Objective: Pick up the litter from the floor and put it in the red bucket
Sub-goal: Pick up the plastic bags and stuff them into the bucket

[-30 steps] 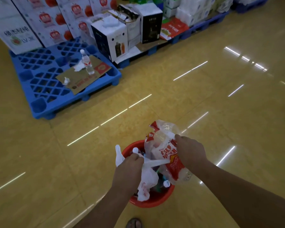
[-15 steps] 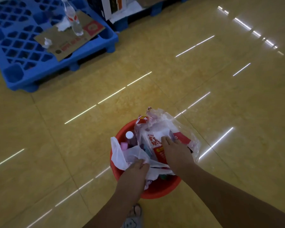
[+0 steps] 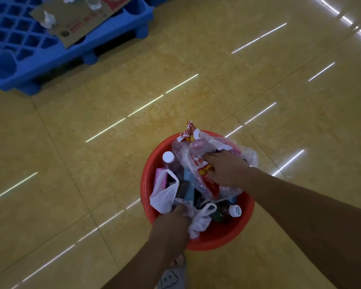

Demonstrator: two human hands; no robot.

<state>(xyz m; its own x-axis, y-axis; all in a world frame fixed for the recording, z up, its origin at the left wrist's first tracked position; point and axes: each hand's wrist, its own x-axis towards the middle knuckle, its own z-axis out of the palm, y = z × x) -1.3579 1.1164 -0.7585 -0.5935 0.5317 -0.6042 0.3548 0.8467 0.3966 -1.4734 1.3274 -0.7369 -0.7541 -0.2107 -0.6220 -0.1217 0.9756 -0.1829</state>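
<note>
A red bucket (image 3: 233,236) stands on the yellow tiled floor, full of litter: bottles with white caps (image 3: 168,157), small boxes and bags. My right hand (image 3: 225,170) lies flat on a clear plastic bag with red print (image 3: 194,161), pressing it into the bucket's far side. At the bucket's near rim my left hand (image 3: 171,222) grips a white plastic bag (image 3: 165,195), whose handles loop up on either side of my fingers.
A blue plastic pallet (image 3: 19,57) lies at the top left, carrying a flat piece of cardboard (image 3: 79,24), crumpled white paper (image 3: 48,19) and the base of a clear bottle (image 3: 93,2). My slipper (image 3: 171,278) shows below the bucket.
Both hands have dropped from above the bucket down into it, taking the bags with them. The view has tilted downward, so the pallet has slid toward the top edge.
</note>
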